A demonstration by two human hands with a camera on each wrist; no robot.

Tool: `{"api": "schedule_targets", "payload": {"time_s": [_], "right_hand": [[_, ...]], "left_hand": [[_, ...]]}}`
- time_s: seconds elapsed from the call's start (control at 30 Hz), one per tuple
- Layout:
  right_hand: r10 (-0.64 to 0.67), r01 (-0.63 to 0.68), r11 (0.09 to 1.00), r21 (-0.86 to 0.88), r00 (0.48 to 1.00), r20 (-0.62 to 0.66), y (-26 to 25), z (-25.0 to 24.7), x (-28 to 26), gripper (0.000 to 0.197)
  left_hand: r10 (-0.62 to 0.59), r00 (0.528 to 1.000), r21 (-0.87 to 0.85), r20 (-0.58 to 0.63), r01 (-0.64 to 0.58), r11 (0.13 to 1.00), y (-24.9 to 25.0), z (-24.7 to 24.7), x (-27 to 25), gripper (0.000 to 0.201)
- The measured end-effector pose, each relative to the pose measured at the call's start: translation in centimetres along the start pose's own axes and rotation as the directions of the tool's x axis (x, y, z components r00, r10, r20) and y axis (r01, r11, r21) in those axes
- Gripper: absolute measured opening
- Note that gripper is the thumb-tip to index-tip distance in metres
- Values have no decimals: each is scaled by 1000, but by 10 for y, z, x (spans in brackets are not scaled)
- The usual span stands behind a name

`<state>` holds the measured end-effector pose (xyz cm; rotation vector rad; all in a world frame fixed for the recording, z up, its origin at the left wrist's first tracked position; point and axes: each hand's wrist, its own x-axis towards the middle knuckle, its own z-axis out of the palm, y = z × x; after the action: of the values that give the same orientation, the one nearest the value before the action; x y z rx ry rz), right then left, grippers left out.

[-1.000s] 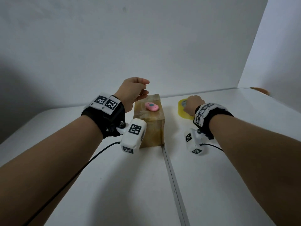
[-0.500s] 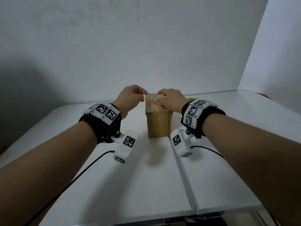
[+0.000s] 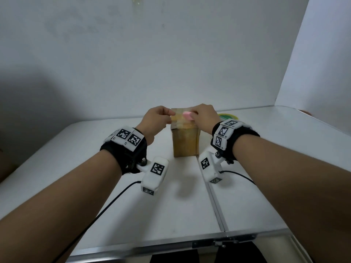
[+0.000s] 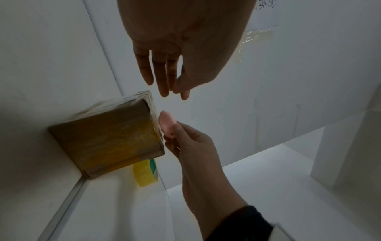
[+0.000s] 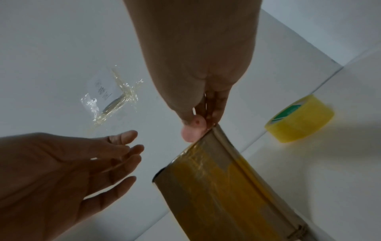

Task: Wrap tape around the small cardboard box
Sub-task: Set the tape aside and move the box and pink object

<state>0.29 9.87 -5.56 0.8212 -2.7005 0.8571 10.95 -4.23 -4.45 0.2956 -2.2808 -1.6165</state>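
Observation:
The small cardboard box [image 3: 185,143] stands upright mid-table, wrapped in yellowish tape. My right hand [image 3: 194,116] pinches a small pink oval object [image 3: 187,116] over the box's top; in the right wrist view the pink object [image 5: 191,132] sits just at the box's [image 5: 216,187] upper edge. My left hand [image 3: 170,116] hovers at the top left edge of the box, its fingers [image 4: 163,84] straight and loose with nothing plainly held. The yellow tape roll [image 3: 228,117] lies on the table behind my right wrist, apart from the box [image 4: 107,138].
White walls close in the table at the back and right. A crumpled bit of clear tape with a paper slip [image 5: 109,91] sticks to the back wall. A seam [image 3: 214,196] runs down the tabletop from the box to the front edge [image 3: 171,242].
The right hand left the tape roll, came to the box top and picked up the pink object that lay there. The left hand dropped to the box's top left edge.

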Motion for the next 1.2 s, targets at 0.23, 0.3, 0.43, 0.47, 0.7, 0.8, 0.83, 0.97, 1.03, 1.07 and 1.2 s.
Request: {"api": "schedule_targets", "payload": {"time_s": [0.23,0.3,0.43,0.47,0.7,0.8,0.83,0.97,1.03,1.07,1.2], "right_hand": [[393,-353,914,201,892,-222,68,-22,-5,30],[534,-493,839,232,828,-172,98,-27,-8,33],[621,-623,782,-31,782,-55,146,-33,-13,37],[626,-627,773,-96,779,-40,152,-36,-15,37],[693,-695,718,15,718,66,182,-49,-8,33],[665,-673,701,235,736,127,199,-45,1,32],[664,-670,692,270,737,127,202,-45,1,27],[655,-669,664,333,736,172,208,-44,4,13],[639,-673,678,296,739,216,208,-42,2,14],[631,-673,688,272,740,234,208,-42,0,15],[617,-663,720,208,747,247,208,-39,-2,38]], "left_hand": [[38,999,-31,16,-37,999,15,32,17,24],[47,998,-8,39,-47,999,20,49,26,24],[65,994,47,88,-70,996,32,84,44,26],[69,992,49,103,-74,996,36,92,48,26],[28,982,35,188,-36,999,46,135,75,27],[9,975,43,222,-19,999,45,148,80,26],[5,974,40,228,-15,999,44,152,82,27],[-27,971,33,238,20,999,43,161,88,28],[-42,969,28,242,36,999,41,164,90,28],[-47,969,27,244,42,999,39,165,90,29],[-54,968,29,246,48,998,36,169,89,30]]}}
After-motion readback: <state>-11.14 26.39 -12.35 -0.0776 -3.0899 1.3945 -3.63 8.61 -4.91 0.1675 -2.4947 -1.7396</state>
